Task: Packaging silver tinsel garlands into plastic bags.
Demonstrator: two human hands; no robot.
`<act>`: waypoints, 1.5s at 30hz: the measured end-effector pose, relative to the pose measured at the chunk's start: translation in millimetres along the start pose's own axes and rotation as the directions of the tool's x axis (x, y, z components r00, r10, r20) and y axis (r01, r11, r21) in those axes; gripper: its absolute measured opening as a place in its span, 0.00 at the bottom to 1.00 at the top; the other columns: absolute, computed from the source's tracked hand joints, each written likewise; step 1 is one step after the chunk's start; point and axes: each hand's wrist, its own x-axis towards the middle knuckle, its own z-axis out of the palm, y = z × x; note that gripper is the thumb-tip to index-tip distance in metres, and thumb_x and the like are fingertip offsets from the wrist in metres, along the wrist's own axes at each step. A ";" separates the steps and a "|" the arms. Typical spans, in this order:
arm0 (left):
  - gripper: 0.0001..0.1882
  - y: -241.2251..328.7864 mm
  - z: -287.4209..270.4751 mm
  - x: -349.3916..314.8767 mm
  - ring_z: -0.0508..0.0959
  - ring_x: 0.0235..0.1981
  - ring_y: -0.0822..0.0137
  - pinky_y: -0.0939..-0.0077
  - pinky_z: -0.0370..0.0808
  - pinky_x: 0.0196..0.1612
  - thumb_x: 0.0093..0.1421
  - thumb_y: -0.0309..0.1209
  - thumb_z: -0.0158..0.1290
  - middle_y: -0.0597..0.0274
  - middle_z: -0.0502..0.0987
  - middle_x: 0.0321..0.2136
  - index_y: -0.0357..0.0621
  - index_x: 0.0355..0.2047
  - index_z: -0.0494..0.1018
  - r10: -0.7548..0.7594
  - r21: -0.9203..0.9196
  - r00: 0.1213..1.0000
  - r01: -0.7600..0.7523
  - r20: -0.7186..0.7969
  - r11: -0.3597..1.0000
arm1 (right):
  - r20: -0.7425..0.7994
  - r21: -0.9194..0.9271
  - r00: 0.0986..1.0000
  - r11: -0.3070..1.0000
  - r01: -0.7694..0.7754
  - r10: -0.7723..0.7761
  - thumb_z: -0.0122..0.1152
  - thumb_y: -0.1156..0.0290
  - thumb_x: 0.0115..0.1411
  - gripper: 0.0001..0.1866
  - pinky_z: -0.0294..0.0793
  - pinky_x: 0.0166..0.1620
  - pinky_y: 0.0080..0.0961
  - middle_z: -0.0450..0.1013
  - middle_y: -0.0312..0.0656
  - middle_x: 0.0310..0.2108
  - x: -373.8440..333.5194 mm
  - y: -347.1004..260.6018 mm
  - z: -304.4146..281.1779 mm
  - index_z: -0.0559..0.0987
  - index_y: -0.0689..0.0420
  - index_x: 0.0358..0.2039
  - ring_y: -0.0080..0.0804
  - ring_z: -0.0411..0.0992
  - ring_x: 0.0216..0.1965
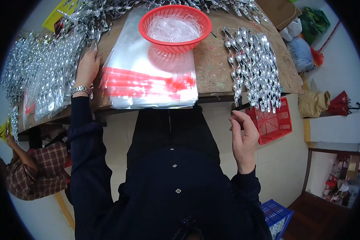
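Observation:
My left hand (88, 70) is closed at the left part of the table, round a silver twisted strip (91, 93) whose ends show above and below the fingers. Beside it lies a heap of bagged silver twisted strips (58, 76). My right hand (245, 140) is in front of the table edge with its fingers curled in; whether anything is between them cannot be made out. Just above it, a row of silver twisted strips (254, 66) hangs over the table's front edge. Between my hands lies a stack of clear plastic bags with red bands (148, 86).
On the bags stands a red plastic basket (175, 48) of clear thread (176, 30). More silver strips (96, 16) cover the table's far side. A red crate (274, 122) sits below the table at right, a blue crate (277, 218) nearer. At left, another person (40, 168) works.

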 end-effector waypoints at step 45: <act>0.22 340.3 25.9 -65.5 0.68 0.60 0.54 0.59 0.65 0.61 0.54 0.24 0.53 0.55 0.70 0.55 0.45 0.52 0.72 0.710 -0.439 0.697 -0.673 -0.104 0.596 | -0.194 -0.069 0.981 0.997 -0.038 0.024 0.56 0.82 0.62 0.15 0.70 0.29 0.19 0.74 0.39 0.28 21.6 40.2 9.5 0.75 0.62 0.50 0.21 0.69 0.24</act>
